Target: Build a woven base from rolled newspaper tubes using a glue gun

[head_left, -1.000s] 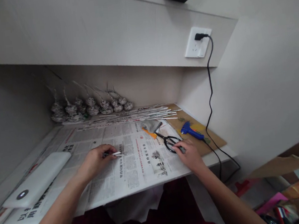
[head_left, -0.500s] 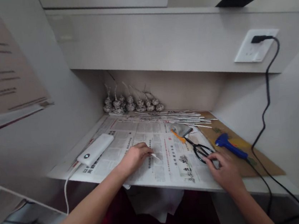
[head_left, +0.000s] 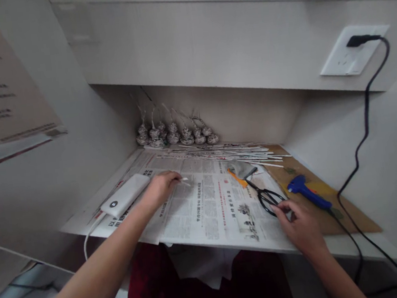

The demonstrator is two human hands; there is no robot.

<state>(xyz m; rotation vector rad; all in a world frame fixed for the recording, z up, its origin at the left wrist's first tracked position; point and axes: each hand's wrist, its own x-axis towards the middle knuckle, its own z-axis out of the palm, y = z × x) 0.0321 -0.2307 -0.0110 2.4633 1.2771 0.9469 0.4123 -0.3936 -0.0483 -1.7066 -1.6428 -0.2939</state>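
Observation:
My left hand (head_left: 162, 187) is over the newspaper (head_left: 187, 207), its fingers closed in a pinch. A small white paper scrap (head_left: 185, 179) sticks out past the fingertips. On the right, the black-handled scissors (head_left: 269, 199) lie on the newspaper, blades pointing away and to the left. My right hand (head_left: 299, 223) has its thumb and fingers closed at the near handle loop of the scissors. Beyond the blades are a grey cloth-like piece (head_left: 242, 169) and an orange strip (head_left: 236, 177).
A blue glue gun (head_left: 308, 192) with a cord lies on a brown board (head_left: 349, 218) at right. Behind are thin paper sticks (head_left: 227, 153) and several gourd-shaped woven pieces (head_left: 173, 133). A white power bank (head_left: 126, 194) with a cable lies at left. A black cord hangs from the wall socket (head_left: 355, 50).
My left hand has moved left and away from me with the paper scrap, toward the power bank. My right hand stays at the scissors handle. The camera view has shifted slightly.

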